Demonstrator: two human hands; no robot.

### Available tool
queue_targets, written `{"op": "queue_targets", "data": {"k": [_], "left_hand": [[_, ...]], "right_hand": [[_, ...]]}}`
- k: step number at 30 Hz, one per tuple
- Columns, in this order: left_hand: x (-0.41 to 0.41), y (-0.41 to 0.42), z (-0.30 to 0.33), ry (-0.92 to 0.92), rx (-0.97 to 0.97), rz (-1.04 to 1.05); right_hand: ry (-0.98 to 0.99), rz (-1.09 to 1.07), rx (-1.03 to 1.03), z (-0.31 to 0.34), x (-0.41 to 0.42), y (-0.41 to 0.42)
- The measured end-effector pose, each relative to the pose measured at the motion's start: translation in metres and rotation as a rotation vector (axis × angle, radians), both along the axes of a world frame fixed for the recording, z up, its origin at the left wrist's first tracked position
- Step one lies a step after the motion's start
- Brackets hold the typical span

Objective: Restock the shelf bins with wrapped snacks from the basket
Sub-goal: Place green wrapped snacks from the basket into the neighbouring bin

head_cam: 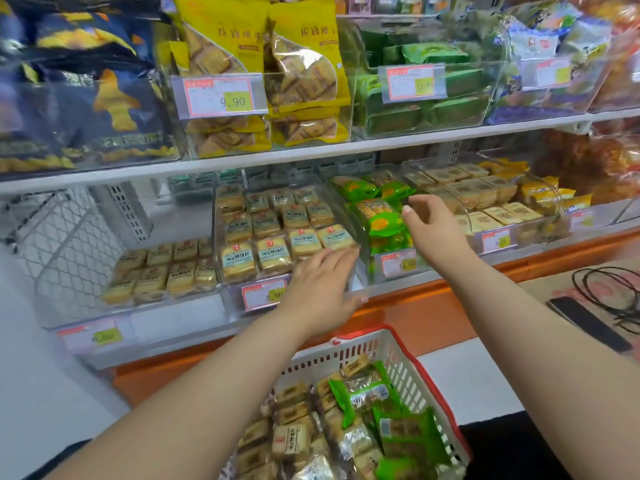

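A white basket with a red rim (434, 382) sits at the bottom middle, filled with tan wrapped snacks (290, 441) and green wrapped snacks (367, 393). My left hand (322, 292) rests with spread fingers on the front right corner of a clear bin of tan biscuit packs (277, 233) on the lower shelf; it holds nothing. My right hand (433, 226) hovers with fingers apart over the neighbouring clear bin of green and yellow wrapped snacks (377, 209), nothing in it.
Further clear bins hold tan packs at left (159, 271) and square packs at right (485, 199). The upper shelf (311, 154) carries bins of yellow bags and green packs. A cardboard box (554, 289) with a black phone (588, 323) and cable stands at right.
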State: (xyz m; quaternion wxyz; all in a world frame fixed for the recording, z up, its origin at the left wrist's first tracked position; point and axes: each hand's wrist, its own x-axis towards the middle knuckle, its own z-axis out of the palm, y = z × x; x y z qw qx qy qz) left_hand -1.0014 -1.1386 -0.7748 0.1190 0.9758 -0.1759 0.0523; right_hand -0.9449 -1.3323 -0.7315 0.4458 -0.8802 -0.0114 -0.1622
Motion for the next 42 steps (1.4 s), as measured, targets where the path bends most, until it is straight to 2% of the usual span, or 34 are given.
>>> {"op": "queue_targets", "data": {"k": [3,5,8,13,15,18,23,25,28,29,32,34,36,38,40,42], "left_hand": [[-0.024,0.004,-0.017,0.030,-0.028,0.027],[-0.043,0.006,-0.036,0.051,-0.066,0.050],[-0.072,0.015,-0.083,0.178,-0.163,0.138],[-0.112,0.037,-0.163,0.444,-0.227,0.345],[-0.122,0.036,-0.183,0.495,-0.273,0.382],[-0.124,0.031,-0.203,0.523,-0.336,0.415],[-0.109,0.031,-0.215,0.503,-0.371,0.450],[-0.103,0.034,-0.219,0.507,-0.445,0.488],[-0.096,0.037,-0.220,0.515,-0.615,0.568],[-0.094,0.037,-0.219,0.520,-0.687,0.620],[-0.086,0.036,-0.201,0.511,-0.978,0.799],[-0.085,0.034,-0.185,0.540,-1.119,0.869],[-0.088,0.030,-0.168,0.651,-1.159,0.850],[-0.093,0.026,-0.152,0.863,-1.364,0.811],[-0.098,0.025,-0.142,1.076,-1.660,0.715],[-0.102,0.025,-0.136,1.121,-1.818,0.636]], "right_hand": [[0.009,0.137,-0.093,-0.009,-0.030,0.027],[0.085,0.257,-0.177,-0.036,-0.048,0.043],[0.301,0.371,-0.254,-0.100,-0.071,0.057],[0.649,0.336,-0.373,-0.216,-0.101,0.062],[0.633,0.308,-0.458,-0.243,-0.102,0.061],[0.507,0.265,-0.659,-0.265,-0.087,0.058],[0.672,0.437,-0.866,-0.296,-0.065,0.055],[0.622,0.418,-0.891,-0.307,-0.064,0.054],[0.532,0.324,-0.706,-0.314,-0.062,0.051],[0.530,0.292,-0.536,-0.313,-0.062,0.050],[0.604,0.229,0.244,-0.284,-0.067,0.054],[0.702,0.275,0.575,-0.257,-0.068,0.057],[0.781,0.393,0.842,-0.238,-0.069,0.055],[0.845,0.555,0.977,-0.216,-0.072,0.053],[0.875,0.653,0.911,-0.194,-0.077,0.049],[0.887,0.745,0.824,-0.173,-0.084,0.042]]}}
